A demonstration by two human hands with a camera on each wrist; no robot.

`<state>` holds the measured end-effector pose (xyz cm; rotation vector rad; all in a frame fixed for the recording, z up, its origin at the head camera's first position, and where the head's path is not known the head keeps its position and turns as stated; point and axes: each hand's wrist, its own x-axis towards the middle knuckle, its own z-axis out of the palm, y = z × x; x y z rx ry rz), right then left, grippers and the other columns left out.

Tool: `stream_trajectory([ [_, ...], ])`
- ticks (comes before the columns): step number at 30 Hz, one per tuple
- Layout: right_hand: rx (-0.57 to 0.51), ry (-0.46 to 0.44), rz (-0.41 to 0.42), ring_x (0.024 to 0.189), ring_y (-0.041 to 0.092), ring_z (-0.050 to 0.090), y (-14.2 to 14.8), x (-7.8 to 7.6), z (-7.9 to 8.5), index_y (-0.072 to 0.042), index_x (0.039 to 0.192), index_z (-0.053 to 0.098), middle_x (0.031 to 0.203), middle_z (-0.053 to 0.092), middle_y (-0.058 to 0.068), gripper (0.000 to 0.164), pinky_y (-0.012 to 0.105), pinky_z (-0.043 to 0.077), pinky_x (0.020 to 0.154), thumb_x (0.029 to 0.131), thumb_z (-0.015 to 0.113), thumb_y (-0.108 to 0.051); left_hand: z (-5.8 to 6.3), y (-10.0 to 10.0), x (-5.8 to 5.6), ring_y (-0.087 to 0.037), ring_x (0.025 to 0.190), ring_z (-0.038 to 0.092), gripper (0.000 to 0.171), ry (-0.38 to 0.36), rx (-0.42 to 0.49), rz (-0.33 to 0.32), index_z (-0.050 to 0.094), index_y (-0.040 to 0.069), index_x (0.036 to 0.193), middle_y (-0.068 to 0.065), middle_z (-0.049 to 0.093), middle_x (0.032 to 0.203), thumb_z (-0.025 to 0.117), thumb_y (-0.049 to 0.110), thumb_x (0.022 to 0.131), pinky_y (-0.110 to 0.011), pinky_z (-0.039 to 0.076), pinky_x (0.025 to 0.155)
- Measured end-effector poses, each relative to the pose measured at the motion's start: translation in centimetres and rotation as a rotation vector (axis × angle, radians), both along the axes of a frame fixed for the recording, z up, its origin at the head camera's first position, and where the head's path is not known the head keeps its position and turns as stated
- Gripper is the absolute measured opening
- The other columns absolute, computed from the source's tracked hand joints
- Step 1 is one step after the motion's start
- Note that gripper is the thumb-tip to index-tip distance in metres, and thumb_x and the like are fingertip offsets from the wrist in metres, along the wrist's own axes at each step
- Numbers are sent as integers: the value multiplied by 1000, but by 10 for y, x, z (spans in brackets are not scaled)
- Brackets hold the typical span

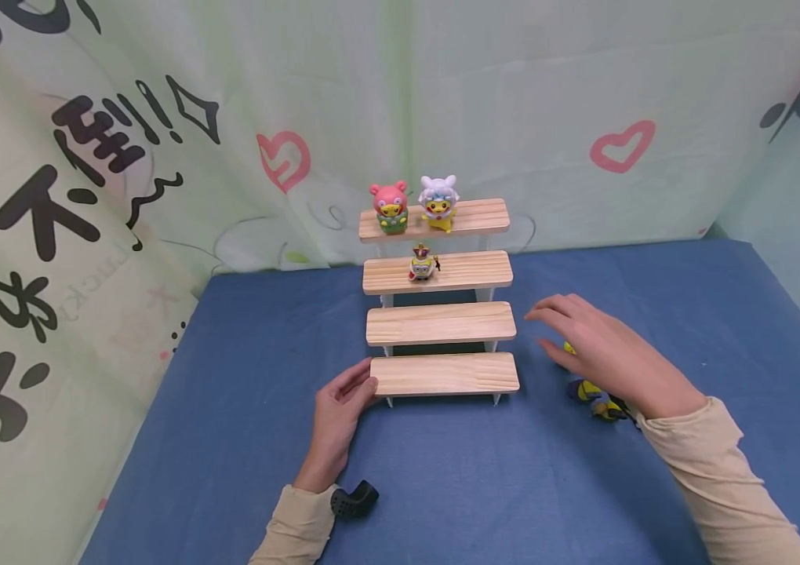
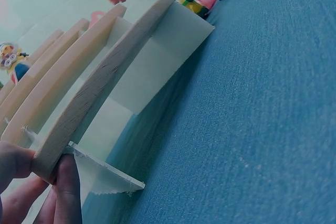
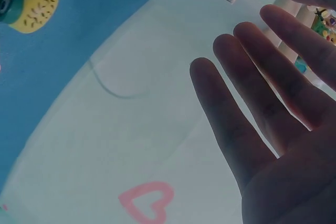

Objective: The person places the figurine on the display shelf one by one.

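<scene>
A stepped display stand (image 1: 445,375) with wooden shelves on clear supports stands mid-table. My left hand (image 1: 338,424) pinches the left end of its lowest shelf (image 2: 97,93), thumb on one face and fingers on the other. Right of the stand, my right hand (image 1: 594,353) hovers with fingers extended and nothing in them. Partly hidden under it lie several small yellow figurines (image 1: 589,390); one in goggles (image 3: 37,6) shows in the right wrist view. On the top shelf stand a pink-hooded figurine (image 1: 390,208) and a white-hooded one (image 1: 438,202). A crowned minion figurine (image 1: 422,264) occupies the shelf below.
A blue cloth (image 1: 245,377) covers the table. Behind it and at the sides hangs a pale printed curtain (image 1: 513,102), close to the back of the stand. A black device (image 1: 354,500) sits at my left wrist.
</scene>
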<state>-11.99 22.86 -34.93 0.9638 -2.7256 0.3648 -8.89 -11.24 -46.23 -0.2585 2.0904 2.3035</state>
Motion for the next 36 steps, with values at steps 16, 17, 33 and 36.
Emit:
stream_trajectory([
  [16,46,-85,-73,108,31,60,14,10,-12,0,120,65,119,62,16,38,47,57,81,83,77,-4,-1,0,0,-18,101,69,41,7,6,-5,62,1,132,-20,65,123,70,10,93,-28,59,87],
  [17,49,-95,-78,108,31,60,15,10,-13,0,119,65,118,62,16,38,47,57,81,84,77,-4,0,0,0,-18,101,69,41,7,6,-5,62,1,132,-20,65,123,70,10,93,-28,59,87],
  [33,45,-145,-100,102,27,63,29,22,-28,-3,116,68,110,65,11,35,46,58,81,83,79,-7,0,-1,1,-18,101,69,41,-2,-5,1,62,2,132,-19,65,123,70,12,93,-28,59,86],
  [36,49,-161,-111,100,27,63,32,25,-30,-3,115,68,109,65,10,34,46,57,79,83,79,-8,1,0,1,-18,102,69,42,-5,-13,0,61,2,133,-19,65,124,70,14,93,-27,59,87],
])
